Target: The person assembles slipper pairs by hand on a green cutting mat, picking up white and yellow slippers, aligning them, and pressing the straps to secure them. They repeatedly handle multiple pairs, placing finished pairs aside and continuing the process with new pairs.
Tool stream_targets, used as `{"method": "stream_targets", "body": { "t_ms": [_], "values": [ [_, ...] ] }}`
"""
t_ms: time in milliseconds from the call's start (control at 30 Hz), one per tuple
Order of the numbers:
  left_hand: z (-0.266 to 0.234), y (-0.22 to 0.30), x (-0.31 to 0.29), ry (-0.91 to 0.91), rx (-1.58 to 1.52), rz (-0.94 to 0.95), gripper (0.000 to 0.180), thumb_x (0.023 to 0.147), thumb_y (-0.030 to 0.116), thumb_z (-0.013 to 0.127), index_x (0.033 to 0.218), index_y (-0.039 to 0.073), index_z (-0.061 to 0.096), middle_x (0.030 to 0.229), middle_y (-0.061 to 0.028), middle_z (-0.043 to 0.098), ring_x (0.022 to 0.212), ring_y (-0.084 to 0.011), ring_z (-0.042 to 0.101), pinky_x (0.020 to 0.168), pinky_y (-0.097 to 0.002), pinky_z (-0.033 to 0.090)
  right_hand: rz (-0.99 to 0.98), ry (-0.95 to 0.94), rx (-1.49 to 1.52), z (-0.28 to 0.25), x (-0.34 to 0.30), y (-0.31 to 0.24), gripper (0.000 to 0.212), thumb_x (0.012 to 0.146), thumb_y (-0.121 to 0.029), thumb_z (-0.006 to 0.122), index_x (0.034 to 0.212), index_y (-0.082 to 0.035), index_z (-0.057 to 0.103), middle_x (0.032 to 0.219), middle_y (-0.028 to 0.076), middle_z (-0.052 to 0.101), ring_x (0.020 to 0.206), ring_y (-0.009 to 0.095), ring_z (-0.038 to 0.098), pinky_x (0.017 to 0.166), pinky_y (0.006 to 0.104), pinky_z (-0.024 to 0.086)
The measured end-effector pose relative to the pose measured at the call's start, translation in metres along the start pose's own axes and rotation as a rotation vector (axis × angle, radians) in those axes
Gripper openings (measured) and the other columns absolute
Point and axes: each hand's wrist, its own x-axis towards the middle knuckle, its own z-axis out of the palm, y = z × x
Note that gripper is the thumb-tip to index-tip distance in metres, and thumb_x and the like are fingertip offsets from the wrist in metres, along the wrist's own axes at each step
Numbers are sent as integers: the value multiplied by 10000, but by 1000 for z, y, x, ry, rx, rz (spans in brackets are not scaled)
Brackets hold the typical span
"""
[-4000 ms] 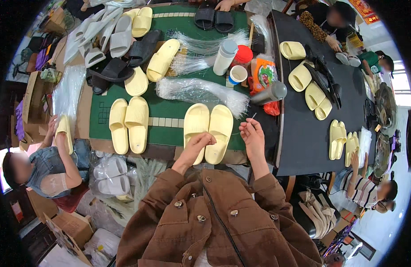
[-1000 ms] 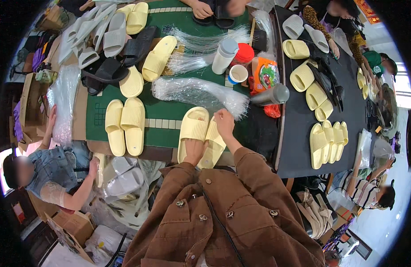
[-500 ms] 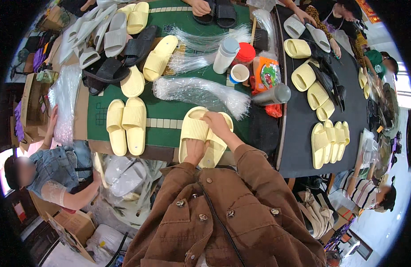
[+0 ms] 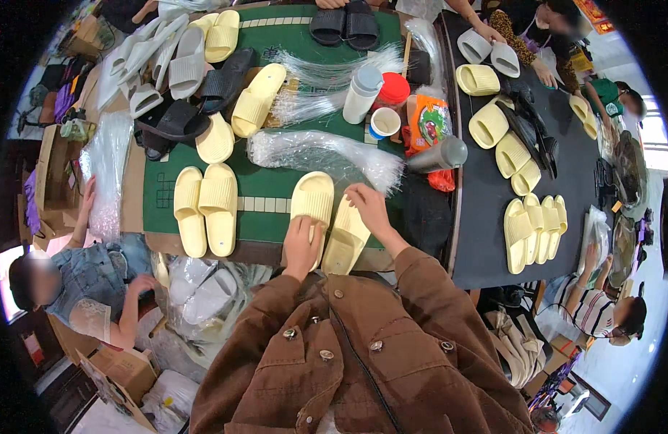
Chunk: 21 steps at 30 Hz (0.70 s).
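Two pale yellow slide slippers lie side by side in front of me at the near edge of the green table. My left hand is on the left slipper, fingers bent over the lower edge of its ribbed strap. The right slipper is tilted, its toe end leaning right. My right hand grips that slipper near its toe and strap, fingertips bent and the thumb mostly hidden. A matching yellow pair stands to the left. Beyond my hands lies a bundle of clear plastic bags.
A white bottle, a paper cup, a red-lidded jar and a grey flask stand on the right of the green table. Grey, black and yellow slippers crowd the far left. More slippers lie on the dark table. Co-workers sit around.
The two slippers have moved apart. My left hand has come out of the left slipper's opening onto its strap, and my right hand has shifted right, onto the right slipper.
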Motion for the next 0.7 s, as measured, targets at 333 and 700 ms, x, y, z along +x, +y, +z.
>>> {"method": "stream_targets", "body": {
  "t_ms": [333, 700],
  "values": [
    [48, -8, 39, -177, -246, 11, 169, 832, 22, 581, 999, 14, 553, 835, -166, 621, 738, -326, 614, 635, -387, 483, -14, -2, -41, 10, -26, 5, 172, 889, -119, 562, 942, 40, 602, 800, 133, 641, 671, 200, 641, 615, 296, 494],
    [36, -6, 35, -211, -223, -21, 107, 845, 53, 585, 920, -16, 618, 830, -164, 628, 728, -287, 627, 649, -339, 487, 4, 68, 0, 12, -36, 15, 140, 854, -89, 609, 912, 38, 603, 788, 145, 655, 715, 190, 660, 648, 299, 508]
  ]
}}
